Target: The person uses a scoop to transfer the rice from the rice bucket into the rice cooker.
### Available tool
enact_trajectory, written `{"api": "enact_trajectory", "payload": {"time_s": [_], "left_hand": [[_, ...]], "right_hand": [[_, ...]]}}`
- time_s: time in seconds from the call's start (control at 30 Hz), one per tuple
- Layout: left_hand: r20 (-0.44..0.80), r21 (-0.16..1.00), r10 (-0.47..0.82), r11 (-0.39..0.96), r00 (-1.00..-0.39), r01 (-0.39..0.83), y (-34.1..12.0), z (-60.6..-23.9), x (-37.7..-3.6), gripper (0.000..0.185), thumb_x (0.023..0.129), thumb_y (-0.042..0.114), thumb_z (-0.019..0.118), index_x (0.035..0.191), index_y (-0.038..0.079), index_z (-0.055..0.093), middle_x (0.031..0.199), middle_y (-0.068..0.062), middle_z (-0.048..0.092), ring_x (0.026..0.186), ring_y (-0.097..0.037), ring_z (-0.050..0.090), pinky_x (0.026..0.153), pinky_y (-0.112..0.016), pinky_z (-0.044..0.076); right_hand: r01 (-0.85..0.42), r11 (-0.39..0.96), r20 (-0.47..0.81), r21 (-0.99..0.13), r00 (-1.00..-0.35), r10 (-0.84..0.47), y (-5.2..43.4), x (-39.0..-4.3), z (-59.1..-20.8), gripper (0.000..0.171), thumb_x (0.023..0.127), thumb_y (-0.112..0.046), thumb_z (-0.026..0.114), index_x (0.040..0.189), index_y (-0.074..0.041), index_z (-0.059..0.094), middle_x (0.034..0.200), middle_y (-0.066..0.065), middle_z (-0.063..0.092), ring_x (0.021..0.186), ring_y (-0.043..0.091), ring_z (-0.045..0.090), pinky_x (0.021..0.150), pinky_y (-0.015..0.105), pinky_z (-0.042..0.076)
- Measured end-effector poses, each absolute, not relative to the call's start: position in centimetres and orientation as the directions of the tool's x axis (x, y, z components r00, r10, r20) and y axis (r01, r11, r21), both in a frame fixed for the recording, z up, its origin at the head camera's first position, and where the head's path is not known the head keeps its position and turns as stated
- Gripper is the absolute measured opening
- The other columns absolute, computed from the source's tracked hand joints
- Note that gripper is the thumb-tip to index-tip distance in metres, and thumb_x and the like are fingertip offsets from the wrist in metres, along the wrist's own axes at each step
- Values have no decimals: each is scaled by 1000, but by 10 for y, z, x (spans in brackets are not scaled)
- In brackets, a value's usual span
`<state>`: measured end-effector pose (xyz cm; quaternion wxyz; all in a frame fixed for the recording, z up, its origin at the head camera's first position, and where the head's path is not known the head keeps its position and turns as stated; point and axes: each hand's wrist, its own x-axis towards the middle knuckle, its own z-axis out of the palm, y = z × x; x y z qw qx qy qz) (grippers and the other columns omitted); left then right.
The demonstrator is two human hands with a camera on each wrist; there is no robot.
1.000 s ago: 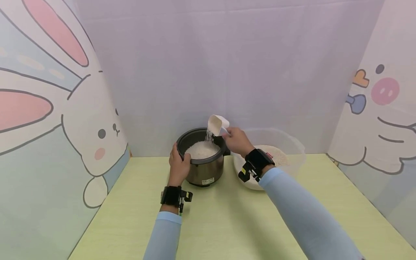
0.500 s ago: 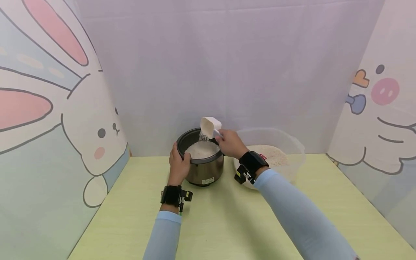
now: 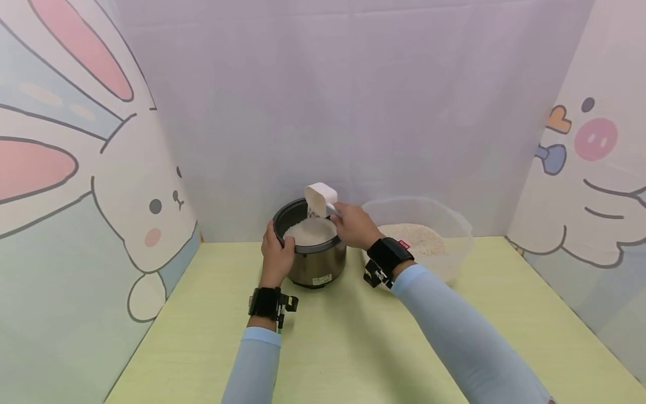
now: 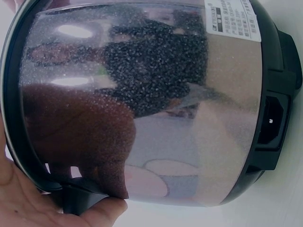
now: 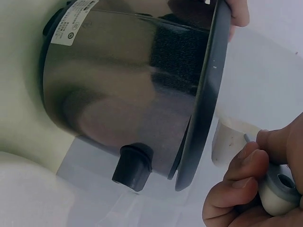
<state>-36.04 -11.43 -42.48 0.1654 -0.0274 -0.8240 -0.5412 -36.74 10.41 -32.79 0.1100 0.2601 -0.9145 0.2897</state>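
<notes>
A dark rice cooker stands lidless at the back of the table, with white rice heaped inside. My left hand grips its left side; in the left wrist view the thumb lies by the black side handle. Above the cooker's opening, my right hand holds a white scoop by its handle. The scoop is tipped to the left, and grains fall from it onto the heap. The right wrist view shows fingers curled round the thick handle end, with the scoop's cup partly hidden.
A translucent plastic tub of rice sits just right of the cooker, partly behind my right forearm. The pale green table meets fabric walls at the back and both sides.
My right hand has moved left with the scoop, further over the cooker, and rice keeps pouring. The stream is shorter now. My left hand stays on the cooker.
</notes>
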Motion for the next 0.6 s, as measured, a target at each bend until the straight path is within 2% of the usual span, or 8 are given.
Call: {"api": "enact_trajectory", "payload": {"time_s": [0.33,0.47,0.6], "left_hand": [[299,882,-130,415,-945,222,-115,-424,-360,74,101,29,41,165,13,7,169,-17,12,155,-37,10,120,-58,23],[295,884,-130,414,-947,219,-115,-424,-360,74,101,29,41,166,14,7,169,-16,11,155,-37,10,120,-58,23],[296,886,-129,407,-947,221,-116,-424,-360,74,101,28,42,166,14,7,169,-16,12,155,-37,10,119,-59,23]], "right_hand": [[-515,745,314,-424,-855,-412,103,-366,-329,15,108,-13,48,111,-1,57,82,10,58,65,22,51,61,35,41],[-490,772,286,-404,-870,-402,101,-364,-330,28,109,-15,47,131,0,57,90,12,66,69,22,58,64,36,45],[-484,796,268,-364,-873,-408,100,-363,-331,41,109,-17,47,147,0,49,104,17,71,78,25,66,67,37,48]]}}
